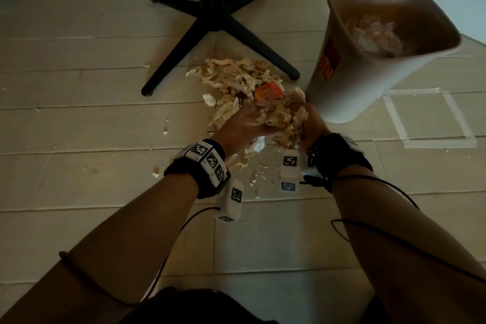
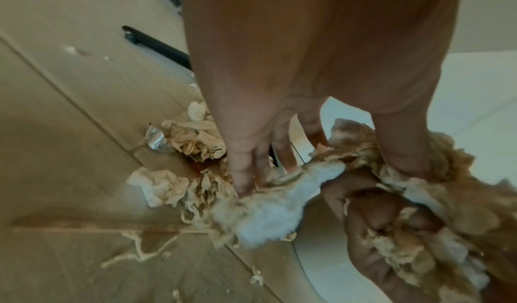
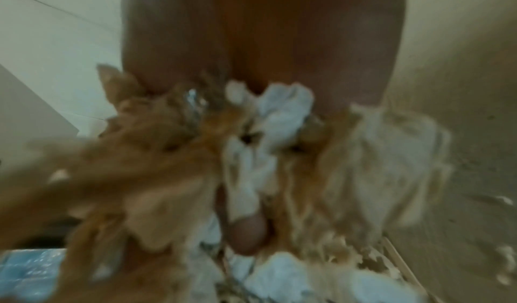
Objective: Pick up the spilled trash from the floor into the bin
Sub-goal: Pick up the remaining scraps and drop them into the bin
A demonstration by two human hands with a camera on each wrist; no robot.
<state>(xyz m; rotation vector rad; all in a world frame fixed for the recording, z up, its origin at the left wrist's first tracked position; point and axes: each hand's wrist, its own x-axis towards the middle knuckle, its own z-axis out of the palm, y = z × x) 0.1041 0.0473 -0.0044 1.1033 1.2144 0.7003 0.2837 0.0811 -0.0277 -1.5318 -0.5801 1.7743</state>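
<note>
A bundle of crumpled, brown-stained tissue [image 1: 282,119] is held just above the floor between my two hands. My left hand [image 1: 248,122] grips its left side, fingers and thumb dug into the paper [image 2: 279,199]. My right hand [image 1: 306,119] curls round the right side, its fingers [image 2: 391,217] wrapped in tissue. More soiled tissue [image 1: 234,76] and an orange scrap [image 1: 269,91] lie on the floor beyond. The beige bin [image 1: 349,87] stands right of the pile with trash [image 1: 376,34] inside. The right wrist view is blurred, showing mostly tissue [image 3: 279,148].
A black table base [image 1: 210,21] spreads its legs just behind the pile, one foot close to the bin. A crumpled foil piece [image 2: 156,141] and loose tissue wads [image 2: 165,186] lie left of my hands. Small scraps dot the floorboards; a taped square [image 1: 426,116] marks the floor at right.
</note>
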